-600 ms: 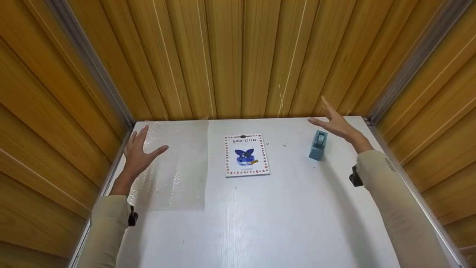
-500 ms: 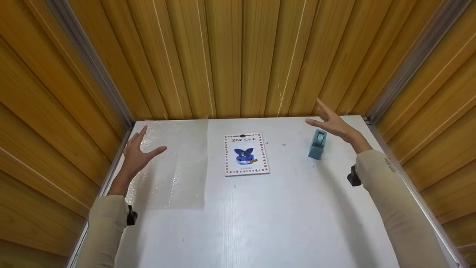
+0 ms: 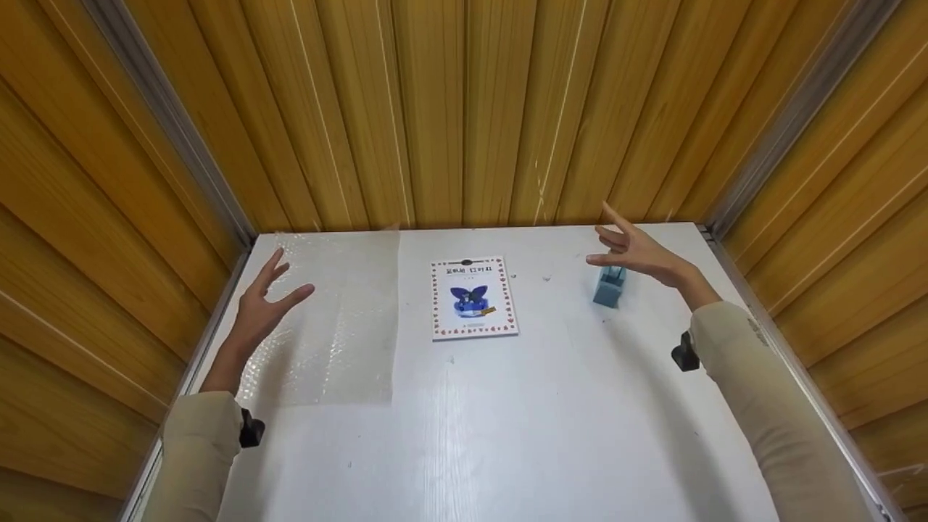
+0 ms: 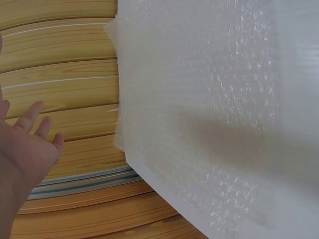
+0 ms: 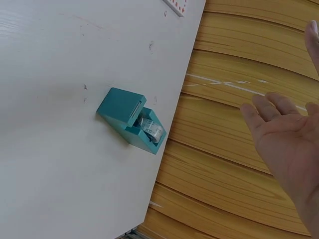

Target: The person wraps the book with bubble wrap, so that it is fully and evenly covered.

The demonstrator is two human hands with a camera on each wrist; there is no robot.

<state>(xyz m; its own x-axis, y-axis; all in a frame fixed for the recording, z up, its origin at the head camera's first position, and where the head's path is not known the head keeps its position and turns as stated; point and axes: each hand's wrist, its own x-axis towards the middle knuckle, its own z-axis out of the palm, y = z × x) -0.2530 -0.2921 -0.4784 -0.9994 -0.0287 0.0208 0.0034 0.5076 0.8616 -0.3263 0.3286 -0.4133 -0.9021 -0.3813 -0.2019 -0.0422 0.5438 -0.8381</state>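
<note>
In the head view my left hand [image 3: 259, 313] hovers over a clear sheet of bubble wrap [image 3: 355, 319] at the table's left, thumb spread from the fingers, holding nothing. The left wrist view shows the bubble wrap [image 4: 189, 74] spread flat, a shadow across it. My right hand [image 3: 641, 254] is raised near a teal tape dispenser [image 3: 607, 291], hiding its far part in the head view; its palm is bare. A roll of clear tape [image 5: 151, 128] sits in the dispenser in the right wrist view. A white book [image 3: 475, 297] with a blue cover picture lies mid-table.
The white table [image 3: 449, 435] backs onto a wood-patterned wall [image 3: 428, 109]. Similar walls rise on both sides, with grey metal strips [image 3: 174, 123] at the corners. A dark wrist device [image 3: 251, 428] is on each sleeve.
My right hand has come lower and slightly left, now covering part of the tape dispenser. The left hand has shifted slightly. The whole head view has drifted a little; the objects stay in place.
</note>
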